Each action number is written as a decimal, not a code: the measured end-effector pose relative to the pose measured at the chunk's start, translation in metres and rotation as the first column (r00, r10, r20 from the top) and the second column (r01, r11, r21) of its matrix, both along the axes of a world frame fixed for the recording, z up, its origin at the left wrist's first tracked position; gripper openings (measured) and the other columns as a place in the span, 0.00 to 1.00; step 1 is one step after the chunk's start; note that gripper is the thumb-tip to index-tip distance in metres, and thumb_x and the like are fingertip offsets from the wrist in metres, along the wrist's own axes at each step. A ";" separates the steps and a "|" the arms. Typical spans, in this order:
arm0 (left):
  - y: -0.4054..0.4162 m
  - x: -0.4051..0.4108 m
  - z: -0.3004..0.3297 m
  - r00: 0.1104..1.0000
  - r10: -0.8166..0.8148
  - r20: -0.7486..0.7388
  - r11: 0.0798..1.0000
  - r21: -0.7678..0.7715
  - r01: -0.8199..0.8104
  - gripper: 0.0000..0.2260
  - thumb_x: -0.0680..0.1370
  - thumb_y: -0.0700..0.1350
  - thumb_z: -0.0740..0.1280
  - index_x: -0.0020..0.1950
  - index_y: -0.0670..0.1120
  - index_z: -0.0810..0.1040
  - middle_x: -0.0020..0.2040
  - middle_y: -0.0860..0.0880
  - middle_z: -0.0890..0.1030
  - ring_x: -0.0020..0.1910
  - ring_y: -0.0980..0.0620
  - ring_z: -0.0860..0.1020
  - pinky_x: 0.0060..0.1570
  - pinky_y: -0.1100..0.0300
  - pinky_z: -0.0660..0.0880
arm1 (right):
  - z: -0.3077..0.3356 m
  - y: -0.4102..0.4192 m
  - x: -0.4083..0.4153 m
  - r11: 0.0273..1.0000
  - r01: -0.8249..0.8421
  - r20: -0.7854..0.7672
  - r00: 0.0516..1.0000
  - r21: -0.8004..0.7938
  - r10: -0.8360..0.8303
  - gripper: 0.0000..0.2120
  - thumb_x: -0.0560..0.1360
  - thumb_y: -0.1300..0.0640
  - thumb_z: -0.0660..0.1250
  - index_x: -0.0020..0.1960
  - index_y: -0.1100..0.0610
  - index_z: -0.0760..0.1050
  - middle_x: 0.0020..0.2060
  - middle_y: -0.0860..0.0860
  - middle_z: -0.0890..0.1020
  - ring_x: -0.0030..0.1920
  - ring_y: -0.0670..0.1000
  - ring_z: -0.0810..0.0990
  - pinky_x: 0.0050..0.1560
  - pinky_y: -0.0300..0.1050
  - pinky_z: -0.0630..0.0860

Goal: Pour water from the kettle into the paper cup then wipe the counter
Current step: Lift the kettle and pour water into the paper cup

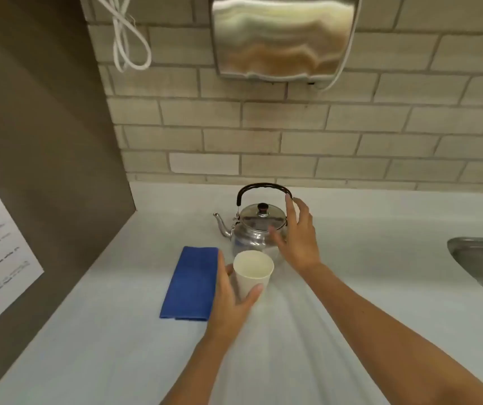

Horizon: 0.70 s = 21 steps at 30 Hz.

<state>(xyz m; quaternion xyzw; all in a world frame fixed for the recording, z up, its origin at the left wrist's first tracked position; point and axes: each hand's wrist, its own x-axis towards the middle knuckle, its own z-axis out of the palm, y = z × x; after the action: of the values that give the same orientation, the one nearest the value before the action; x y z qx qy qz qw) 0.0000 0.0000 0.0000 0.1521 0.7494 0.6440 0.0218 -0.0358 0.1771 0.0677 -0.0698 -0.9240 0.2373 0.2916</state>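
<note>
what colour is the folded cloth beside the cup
Blue, plain with no pattern; the cloth shows clearly in the head view.

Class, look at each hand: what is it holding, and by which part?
The left hand grips the white paper cup around its side wall. The right hand holds nothing; it is open beside the steel kettle.

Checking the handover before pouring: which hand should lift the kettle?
Right hand: its open fingers already reach the steel kettle's black handle. The left hand is busy around the white paper cup.
</note>
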 end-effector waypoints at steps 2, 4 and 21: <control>0.006 -0.001 -0.002 0.999 -0.017 0.039 1.000 0.021 0.016 0.49 0.62 0.65 0.73 0.70 0.69 0.39 0.71 0.53 0.66 0.69 0.53 0.66 0.67 0.51 0.66 | 0.012 0.004 -0.016 1.000 0.024 -0.038 0.999 0.008 -0.024 0.36 0.74 0.49 0.66 0.74 0.54 0.50 0.71 0.60 0.59 0.69 0.61 0.61 0.65 0.60 0.66; 0.008 -0.004 -0.006 0.999 -0.016 0.046 1.000 -0.014 0.016 0.52 0.59 0.64 0.74 0.69 0.70 0.40 0.71 0.54 0.65 0.69 0.54 0.67 0.67 0.51 0.67 | 0.029 0.009 -0.037 0.998 0.033 -0.050 0.998 0.045 -0.031 0.34 0.74 0.45 0.65 0.74 0.52 0.53 0.69 0.60 0.63 0.67 0.61 0.63 0.63 0.60 0.66; 0.012 -0.019 -0.028 0.999 0.042 0.025 0.978 -0.207 -0.036 0.30 0.64 0.60 0.74 0.57 0.73 0.59 0.57 0.68 0.71 0.58 0.64 0.72 0.51 0.72 0.70 | 0.050 0.032 -0.087 0.974 -0.222 0.024 0.975 0.034 0.222 0.12 0.74 0.48 0.66 0.57 0.46 0.78 0.50 0.50 0.85 0.49 0.53 0.81 0.46 0.44 0.75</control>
<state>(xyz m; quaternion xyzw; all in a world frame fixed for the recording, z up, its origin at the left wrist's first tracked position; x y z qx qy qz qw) -0.0186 0.0115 -0.0279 0.1250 0.8147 0.5651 0.0357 -0.1227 0.2095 0.1181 0.0368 -0.9331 0.2507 0.2552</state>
